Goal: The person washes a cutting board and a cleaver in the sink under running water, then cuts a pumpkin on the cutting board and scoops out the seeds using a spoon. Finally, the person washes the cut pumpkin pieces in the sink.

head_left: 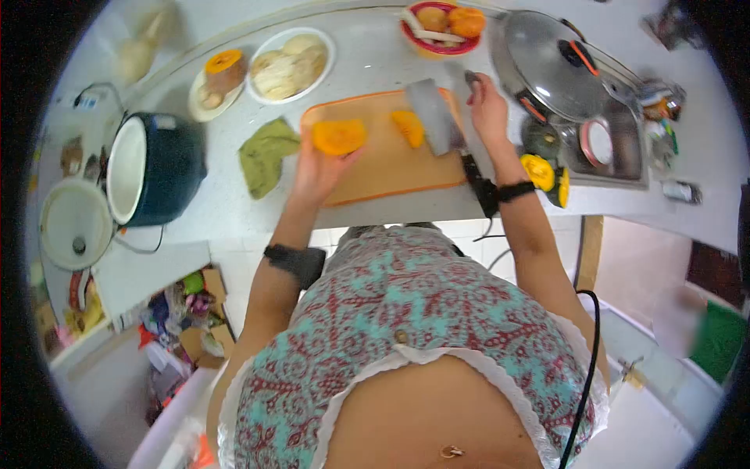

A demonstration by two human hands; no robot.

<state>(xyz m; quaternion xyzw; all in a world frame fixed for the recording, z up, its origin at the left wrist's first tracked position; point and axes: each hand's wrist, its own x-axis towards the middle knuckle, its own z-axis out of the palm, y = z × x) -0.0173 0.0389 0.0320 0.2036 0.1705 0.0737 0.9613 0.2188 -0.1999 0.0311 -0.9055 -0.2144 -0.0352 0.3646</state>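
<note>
Left hand: the left hand [316, 173] is laid on the cutting board [383, 168], and its fingers are curled around a big pumpkin piece [338, 137], which is held down at the fingertips.
Right hand: the right hand [488, 109] is closed around the handle of a cleaver [435, 116]; the fingers are wrapped tight, pressed together.
Cleaver: the wide blade is held up just left of the right fingers, over the board's far right part.
Small pumpkin piece: a small pumpkin piece [408, 127] is seen on the board, just beside the blade, between the two hands.
Green cloth: a green cloth [266, 154] is bunched up left of the left fingers, off the board.
Cut pumpkin: more cut pumpkin [547, 176] is placed right of the right wrist, by the sink [625, 148].
Pot lid: a pot lid [547, 66] is set past the right fingers, to the right.
Plates: a white plate [291, 64] of pale food is found beyond the left fingers, and a red bowl [441, 30] is found beyond the blade.
Cooker: a dark rice cooker [152, 168] is stood far left of the left fingers.
</note>
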